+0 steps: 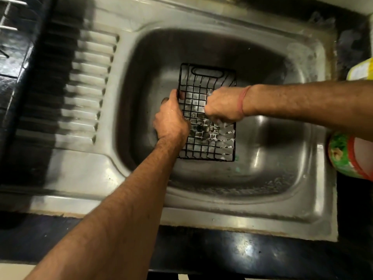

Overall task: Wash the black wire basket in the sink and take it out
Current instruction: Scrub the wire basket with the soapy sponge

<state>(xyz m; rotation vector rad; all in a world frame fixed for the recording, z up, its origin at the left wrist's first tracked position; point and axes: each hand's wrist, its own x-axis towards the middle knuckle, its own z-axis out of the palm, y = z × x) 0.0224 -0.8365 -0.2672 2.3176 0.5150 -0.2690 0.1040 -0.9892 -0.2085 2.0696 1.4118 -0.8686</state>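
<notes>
two hands, left hand [171, 120] gripping one black wire basket [207, 138], right hand [224, 106] fisted

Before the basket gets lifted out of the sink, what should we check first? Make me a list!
1. Left hand holds the black wire basket by its left edge: ok.
2. Right hand off the basket: not ok, its fist presses on the mesh.
3. What the right hand is scrubbing with: cannot tell, hidden in the fist.
4. Soap rinsed off: not ok, white foam clings to the wires.
5. Water running for the rinse: cannot tell, no tap in view.
6. Basket inside the sink: ok, not taken out yet.
</notes>
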